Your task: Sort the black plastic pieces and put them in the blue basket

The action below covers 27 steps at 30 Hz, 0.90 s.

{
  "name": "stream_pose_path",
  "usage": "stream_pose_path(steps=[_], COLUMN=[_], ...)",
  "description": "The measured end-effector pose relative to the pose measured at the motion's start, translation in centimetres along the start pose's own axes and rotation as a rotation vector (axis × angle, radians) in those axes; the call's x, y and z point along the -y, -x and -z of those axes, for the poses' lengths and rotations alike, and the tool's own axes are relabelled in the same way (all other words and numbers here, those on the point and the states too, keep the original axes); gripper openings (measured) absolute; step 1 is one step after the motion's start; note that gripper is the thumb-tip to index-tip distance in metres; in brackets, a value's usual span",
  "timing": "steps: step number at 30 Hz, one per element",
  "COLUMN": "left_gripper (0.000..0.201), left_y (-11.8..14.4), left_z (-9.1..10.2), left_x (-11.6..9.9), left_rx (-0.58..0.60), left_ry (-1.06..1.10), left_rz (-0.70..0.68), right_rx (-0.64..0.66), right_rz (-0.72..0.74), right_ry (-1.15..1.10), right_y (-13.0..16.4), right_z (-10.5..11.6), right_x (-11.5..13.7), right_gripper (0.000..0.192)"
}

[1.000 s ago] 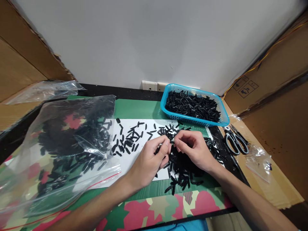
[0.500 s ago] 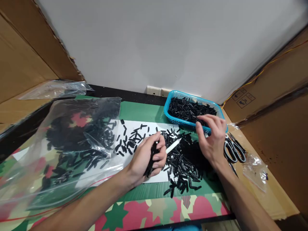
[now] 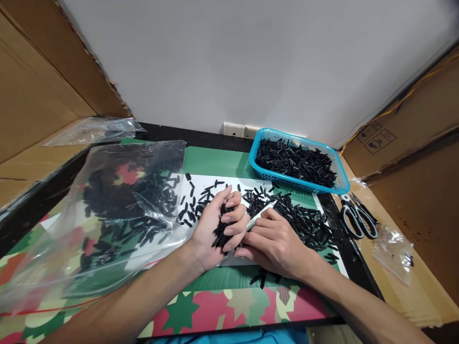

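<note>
My left hand (image 3: 218, 229) is curled palm-up around a bunch of small black strips (image 3: 219, 235), whose ends poke out below the fingers. My right hand (image 3: 276, 241) is against its fingertips, fingers bent and pressed together; what they pinch is hidden. A slim white pointed stick (image 3: 261, 214) slants out between the two hands; I cannot tell whether it is held or lying there. Beneath and right of the hands, a heap of loose black strips (image 3: 308, 222) covers the white sheet (image 3: 206, 184) and green mat (image 3: 215, 160).
A blue basket (image 3: 299, 184) full of black strips stands by the wall. At left lies a clear zip bag (image 3: 125, 200) with more strips. Scissors (image 3: 356, 217) and a small clear bag (image 3: 390, 255) lie right. Cardboard walls (image 3: 419, 191) flank the table.
My right hand has come from the basket's near rim down and left to my left hand, its fingers closing. My left hand still holds the black strips. The view has shifted slightly.
</note>
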<state>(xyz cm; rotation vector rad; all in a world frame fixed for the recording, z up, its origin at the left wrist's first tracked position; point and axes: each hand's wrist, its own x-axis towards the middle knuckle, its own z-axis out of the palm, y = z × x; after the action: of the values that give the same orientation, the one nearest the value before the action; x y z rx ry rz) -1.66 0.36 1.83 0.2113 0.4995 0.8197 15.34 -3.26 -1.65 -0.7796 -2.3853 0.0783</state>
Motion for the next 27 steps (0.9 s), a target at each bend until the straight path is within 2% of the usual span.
stream_pose_path(steps=[4, 11, 14, 17, 22, 25, 27], left_gripper=[0.047, 0.047, 0.046, 0.043, 0.039, 0.043, 0.047], left_y=[-0.2, -0.2, -0.1, -0.2, -0.2, 0.0, 0.2], left_z=[0.2, 0.3, 0.3, 0.4, 0.3, 0.1, -0.1], left_x=[0.0, -0.5, -0.7, -0.8, -0.3, 0.3, 0.6], left_rx=[-0.018, 0.026, 0.028, 0.018, 0.011, 0.054, 0.069], left_ry=[0.017, 0.031, 0.026, -0.025, -0.237, -0.378, -0.46], left_rz=[0.011, -0.013, -0.023, -0.022, 0.124, 0.225, 0.244], right_rx=[0.002, -0.008, -0.043, -0.118, -0.222, -0.245, -0.24], right_rz=[-0.011, 0.013, 0.036, 0.017, -0.089, -0.116, -0.112], right_ry=[-0.005, -0.048, -0.089, -0.102, -0.045, 0.021, 0.071], right_y=[0.1, 0.6, 0.7, 0.6, 0.7, 0.7, 0.7], right_z=[0.4, 0.8, 1.4, 2.0, 2.8, 3.2, 3.3], right_x=[0.0, -0.1, -0.2, -0.3, -1.2, -1.7, -2.0], right_gripper=[0.036, 0.018, 0.008, 0.007, 0.013, 0.012, 0.011])
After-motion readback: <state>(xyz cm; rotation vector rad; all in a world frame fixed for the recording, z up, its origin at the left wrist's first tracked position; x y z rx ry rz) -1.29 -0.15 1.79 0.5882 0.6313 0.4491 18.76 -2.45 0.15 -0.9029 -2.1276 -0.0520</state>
